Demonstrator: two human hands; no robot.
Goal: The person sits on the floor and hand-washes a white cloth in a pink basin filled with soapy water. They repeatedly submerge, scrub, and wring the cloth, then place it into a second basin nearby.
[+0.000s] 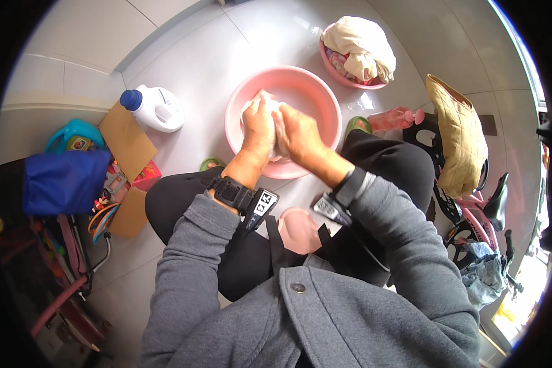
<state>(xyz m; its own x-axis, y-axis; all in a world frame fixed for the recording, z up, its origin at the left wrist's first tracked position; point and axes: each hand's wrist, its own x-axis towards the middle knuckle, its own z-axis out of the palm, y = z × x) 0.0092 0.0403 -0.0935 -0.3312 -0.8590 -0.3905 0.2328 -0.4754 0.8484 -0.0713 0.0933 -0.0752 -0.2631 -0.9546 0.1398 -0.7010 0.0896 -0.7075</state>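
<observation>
Both hands are together over a round pink plastic basin [327,110] on the floor before me. My left hand [260,124] and my right hand [299,131] are closed on a wet white cloth [276,105], which shows between them; much of it is hidden by the fingers. Some pale cloth also shows at the basin's near inner side, below the hands. A smaller pink basin [327,69] stands beyond to the right, heaped with cream fabric [361,43] over patterned clothes.
A white jug with a blue cap [163,110] stands left, beside an open cardboard box [128,140] of toys. On the right are a pink pump bottle [392,118], a yellow quilted cloth [462,138] and a pink child's bicycle [476,209]. A pink stool [299,230] is between my legs.
</observation>
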